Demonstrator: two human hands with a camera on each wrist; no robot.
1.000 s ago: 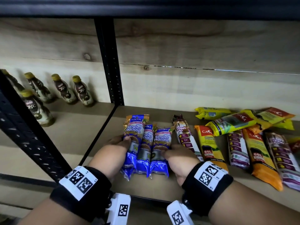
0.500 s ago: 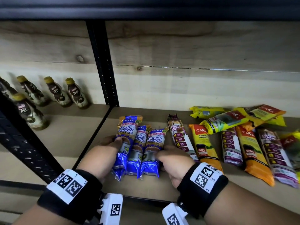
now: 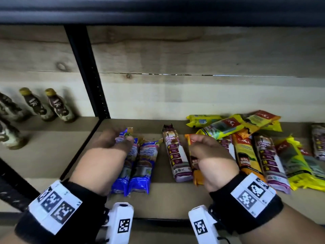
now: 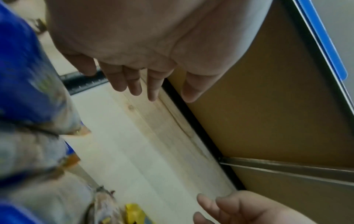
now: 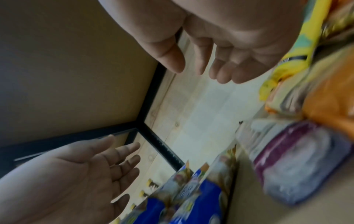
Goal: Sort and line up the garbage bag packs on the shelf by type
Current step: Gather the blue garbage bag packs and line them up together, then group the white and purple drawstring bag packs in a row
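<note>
Three blue "Singlet Handle" packs (image 3: 146, 161) lie side by side at the left of the wooden shelf (image 3: 167, 196). My left hand (image 3: 123, 138) hovers over their upper ends with loose fingers and holds nothing. Right of them lies a purple drawstring pack (image 3: 175, 155), then an orange pack (image 3: 197, 175) half hidden under my right hand (image 3: 197, 143), which is empty too. The wrist views confirm it: the left hand (image 4: 134, 84) and right hand (image 5: 199, 63) both have relaxed fingers above the packs (image 5: 191, 197).
More orange (image 3: 246, 155), purple (image 3: 270, 159) and yellow packs (image 3: 228, 125) lie jumbled at the right. A black upright post (image 3: 88, 76) divides the shelf; brown bottles (image 3: 58, 106) stand in the left bay. A dark shelf (image 3: 158, 9) hangs overhead.
Both hands have let go of the sides of the blue packs and risen. The left now hangs over their tops; the right has moved right over the orange pack.
</note>
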